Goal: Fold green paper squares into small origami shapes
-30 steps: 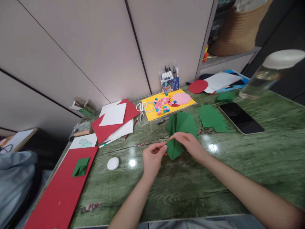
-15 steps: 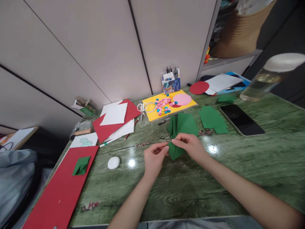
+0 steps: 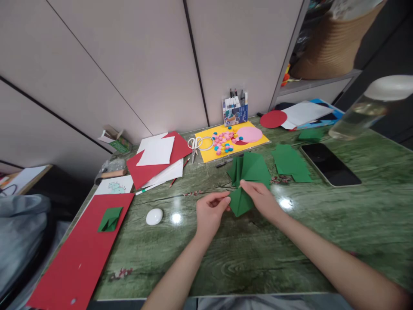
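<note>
On the green table (image 3: 238, 262), near the middle and toward the front edge: one folded green paper (image 3: 239, 206), pointed at its near end, a crease running up its middle, lying between two bare hands.

Left hand (image 3: 209, 213): thumb and forefinger pinching the paper's left edge.

Right hand (image 3: 261, 200): fingertips touching the upper part of the paper beside the crease, palm down; cannot tell whether the thumb grips from below.

Directly behind the hands: green folded pieces (image 3: 256, 165), grouped, some standing in narrow pleats. Behind these, a dark pen (image 3: 224, 162).

To the right: a pile of green sheets (image 3: 289, 161); beside it, a phone (image 3: 331, 163), dark screen up; beyond, a bottle (image 3: 361, 112) with a white lid, upright.

Along the back: a yellow sheet (image 3: 208, 156) bearing small pompoms (image 3: 224, 137) and a pink circle (image 3: 251, 134); scissors (image 3: 193, 146) at its left edge; a pack of markers (image 3: 235, 110) upright by the wall; a red circle (image 3: 273, 119) farther right.

To the left: a white oval object (image 3: 154, 216); white sheets (image 3: 158, 153) on and under a red sheet (image 3: 182, 148); a long red board (image 3: 74, 249) carrying a smaller folded green piece (image 3: 110, 218).
</note>
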`<control>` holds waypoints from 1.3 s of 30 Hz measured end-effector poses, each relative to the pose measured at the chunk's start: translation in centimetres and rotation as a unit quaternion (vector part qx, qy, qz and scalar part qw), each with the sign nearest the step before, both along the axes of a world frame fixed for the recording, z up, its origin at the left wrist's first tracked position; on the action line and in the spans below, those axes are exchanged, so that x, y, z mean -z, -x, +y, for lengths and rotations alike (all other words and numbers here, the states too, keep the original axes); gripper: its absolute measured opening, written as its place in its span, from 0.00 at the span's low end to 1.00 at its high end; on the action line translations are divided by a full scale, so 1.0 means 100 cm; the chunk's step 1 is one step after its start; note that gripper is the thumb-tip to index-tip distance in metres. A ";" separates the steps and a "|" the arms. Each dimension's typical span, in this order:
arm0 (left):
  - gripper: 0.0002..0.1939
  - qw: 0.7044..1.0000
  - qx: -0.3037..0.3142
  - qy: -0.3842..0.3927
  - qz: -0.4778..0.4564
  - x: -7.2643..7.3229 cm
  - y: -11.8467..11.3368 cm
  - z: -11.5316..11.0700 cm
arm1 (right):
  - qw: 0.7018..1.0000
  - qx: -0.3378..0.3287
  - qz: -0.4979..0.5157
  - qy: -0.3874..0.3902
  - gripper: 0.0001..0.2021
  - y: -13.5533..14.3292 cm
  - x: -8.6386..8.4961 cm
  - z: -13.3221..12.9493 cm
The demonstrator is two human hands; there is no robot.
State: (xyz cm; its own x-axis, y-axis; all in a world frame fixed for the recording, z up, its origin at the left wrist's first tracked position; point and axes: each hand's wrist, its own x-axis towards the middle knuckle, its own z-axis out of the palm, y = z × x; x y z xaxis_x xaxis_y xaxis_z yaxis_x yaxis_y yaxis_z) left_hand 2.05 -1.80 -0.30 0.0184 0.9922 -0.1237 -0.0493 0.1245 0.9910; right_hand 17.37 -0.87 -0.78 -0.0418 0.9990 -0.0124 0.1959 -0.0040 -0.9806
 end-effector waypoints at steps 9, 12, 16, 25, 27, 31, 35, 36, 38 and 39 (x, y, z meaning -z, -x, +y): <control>0.09 1.000 -0.002 0.004 -0.017 0.004 0.002 0.002 | 0.994 -0.106 -0.026 0.029 0.16 -0.003 0.004 0.003; 0.09 1.000 -0.004 0.006 -0.012 0.004 0.002 0.002 | 0.994 -0.105 -0.033 0.024 0.14 -0.002 0.004 0.003; 0.09 1.000 -0.019 0.003 -0.012 0.003 0.001 0.004 | 0.991 -0.124 0.000 0.053 0.14 -0.001 0.002 0.004; 0.11 1.000 -0.026 -0.001 -0.008 0.002 0.001 0.003 | 0.981 -0.163 0.044 0.095 0.11 -0.001 -0.002 0.001; 0.10 0.999 -0.033 -0.005 -0.012 0.002 0.001 0.003 | 0.977 -0.168 0.069 0.113 0.11 -0.001 -0.001 0.001; 0.09 0.999 -0.041 -0.015 -0.020 0.003 0.002 0.004 | 0.978 -0.154 0.081 0.116 0.15 -0.001 0.001 0.002; 0.10 0.999 -0.045 -0.018 -0.019 0.004 0.003 0.004 | 0.983 -0.139 0.086 0.085 0.18 0.000 0.002 0.002; 0.10 0.998 -0.049 -0.021 -0.016 0.004 0.003 0.005 | 0.982 -0.142 0.093 0.087 0.20 0.001 0.002 0.002; 0.10 0.998 -0.055 -0.026 -0.013 0.005 0.004 0.005 | 0.979 -0.149 0.106 0.091 0.21 0.002 0.003 0.001; 0.11 0.998 -0.056 -0.028 -0.012 0.005 0.004 0.005 | 0.978 -0.152 0.109 0.090 0.21 0.002 0.003 0.001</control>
State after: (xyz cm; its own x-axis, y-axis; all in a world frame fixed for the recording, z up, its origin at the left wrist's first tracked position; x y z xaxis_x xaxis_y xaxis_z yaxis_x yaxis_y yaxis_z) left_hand 1.68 -1.33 -0.82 -0.0916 0.9934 -0.0686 -0.0837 0.0610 0.9946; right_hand 17.13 -0.76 -1.09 -0.3578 0.9225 -0.1450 0.0017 -0.1546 -0.9880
